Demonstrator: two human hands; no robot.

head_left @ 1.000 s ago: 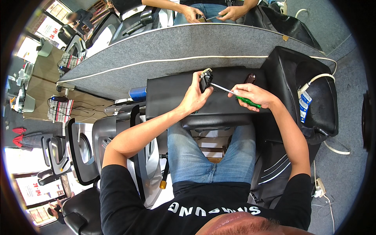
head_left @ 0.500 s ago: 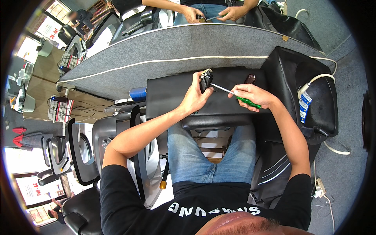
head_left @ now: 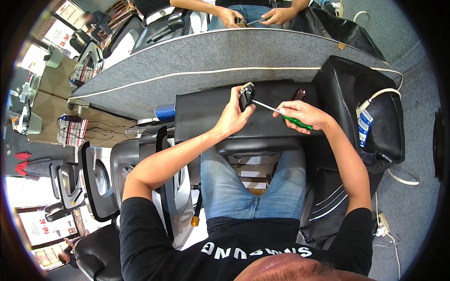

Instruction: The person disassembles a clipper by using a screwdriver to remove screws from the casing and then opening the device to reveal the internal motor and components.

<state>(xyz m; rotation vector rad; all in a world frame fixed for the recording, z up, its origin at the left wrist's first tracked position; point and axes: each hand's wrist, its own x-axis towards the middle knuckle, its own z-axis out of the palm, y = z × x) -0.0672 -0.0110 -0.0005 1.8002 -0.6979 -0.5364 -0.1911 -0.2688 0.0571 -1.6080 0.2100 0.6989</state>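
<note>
My left hand [head_left: 233,115] is closed round a black hair clipper [head_left: 246,99], holding it up over the black padded surface [head_left: 206,110]. The clipper's pale metal blade end points up and away from me. In my right hand [head_left: 302,114] is a screwdriver [head_left: 297,123] with a green handle and a long metal shaft. Its tip meets the clipper's side near my left thumb; the exact contact point is too small to make out. Just beyond my right hand, a glossy dark brown object [head_left: 299,94] lies on the padding, partly hidden.
A mirror [head_left: 253,16] beyond the carpeted ledge [head_left: 225,56] reflects my hands. A white cable [head_left: 187,74] crosses that ledge. On the right, a black padded chair [head_left: 384,126] holds a power strip end and blue-white card [head_left: 364,129]. Salon chairs [head_left: 126,161] stand at left.
</note>
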